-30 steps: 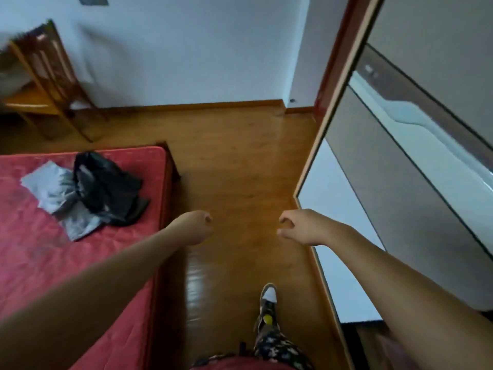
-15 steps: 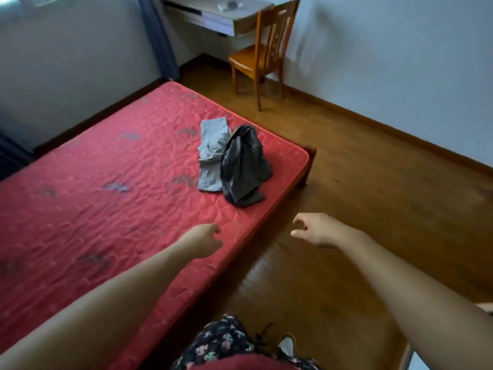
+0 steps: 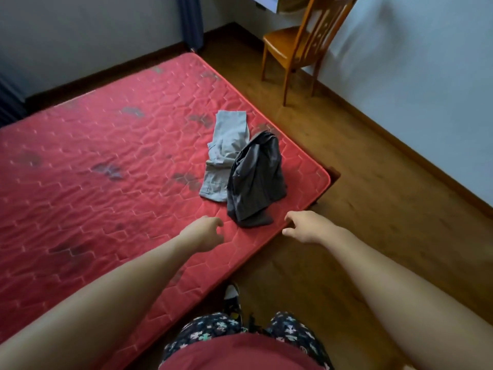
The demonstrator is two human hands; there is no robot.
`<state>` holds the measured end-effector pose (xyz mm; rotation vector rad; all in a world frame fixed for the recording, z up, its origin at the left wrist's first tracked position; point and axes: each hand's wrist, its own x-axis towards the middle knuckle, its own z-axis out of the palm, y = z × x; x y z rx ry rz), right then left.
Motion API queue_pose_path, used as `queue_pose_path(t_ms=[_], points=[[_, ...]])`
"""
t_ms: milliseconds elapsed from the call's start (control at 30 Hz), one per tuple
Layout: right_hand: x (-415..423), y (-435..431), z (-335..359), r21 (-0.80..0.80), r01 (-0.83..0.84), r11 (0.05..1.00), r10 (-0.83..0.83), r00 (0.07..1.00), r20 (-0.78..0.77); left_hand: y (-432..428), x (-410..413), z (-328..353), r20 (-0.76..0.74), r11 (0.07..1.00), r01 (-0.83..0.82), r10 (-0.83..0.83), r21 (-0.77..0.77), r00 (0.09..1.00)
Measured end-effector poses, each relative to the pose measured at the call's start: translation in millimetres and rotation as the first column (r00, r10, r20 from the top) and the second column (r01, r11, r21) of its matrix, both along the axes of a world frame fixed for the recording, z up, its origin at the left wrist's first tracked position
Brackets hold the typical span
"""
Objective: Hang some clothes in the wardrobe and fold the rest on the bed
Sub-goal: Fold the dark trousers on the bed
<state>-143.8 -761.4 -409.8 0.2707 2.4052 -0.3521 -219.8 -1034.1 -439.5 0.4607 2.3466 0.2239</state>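
A crumpled dark grey garment [image 3: 256,180] lies near the corner of the red quilted mattress [image 3: 106,166]. Partly under its left side lies a light grey garment [image 3: 226,145]. My left hand [image 3: 204,232] hovers over the mattress just left of the dark garment's near end, fingers loosely curled and holding nothing. My right hand [image 3: 306,227] reaches over the mattress edge just right of that garment, fingers relaxed and empty. Neither hand touches the clothes. The wardrobe is out of view.
A wooden chair [image 3: 296,44] stands by the far wall beyond the bed's corner. Wooden floor [image 3: 373,188] runs along the mattress's right side. A dark curtain [image 3: 190,22] hangs at the back wall. My shoe [image 3: 231,297] is by the bed's edge.
The view has swung from the wardrobe door to the bed. Both hands have come forward toward the dark garment, and the clothes now lie just in front of them.
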Motion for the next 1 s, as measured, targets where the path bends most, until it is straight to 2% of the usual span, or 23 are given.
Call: queue_pose_path(t_ms=[133, 333, 600, 700, 800, 900, 1000], points=[[-42, 21, -16, -0.003, -0.013, 1.0, 0.013, 0.998, 0.06, 20, -38, -12, 0.036, 0.999, 0.01, -0.008, -0.035, 0.999], [-117, 49, -66, -0.012, -0.127, 0.992, 0.128, 0.984, 0.122, 54, -82, -54, 0.108, 0.996, -0.015, 0.024, -0.087, 0.994], [-193, 100, -211, -0.001, -0.276, 0.961, 0.271, 0.946, 0.177, 130, -121, -175, 0.219, 0.975, -0.183, 0.208, -0.128, 0.953], [-217, 132, -279, 0.021, -0.192, 0.981, 0.184, 0.962, 0.203, 155, -130, -235, 0.256, 0.965, -0.197, 0.238, -0.176, 0.937], [-236, 165, -343, -0.047, 0.034, 0.998, -0.024, 0.978, 0.206, 171, -145, -290, 0.264, 0.949, -0.193, 0.258, -0.249, 0.929], [-250, 179, -390, -0.089, 0.189, 0.978, -0.168, 0.965, 0.202, 176, -159, -336, 0.308, 0.924, -0.261, 0.343, -0.279, 0.888], [-260, 175, -421, -0.162, 0.327, 0.931, -0.288, 0.931, 0.224, 175, -163, -368, 0.361, 0.903, -0.354, 0.423, -0.243, 0.831]])
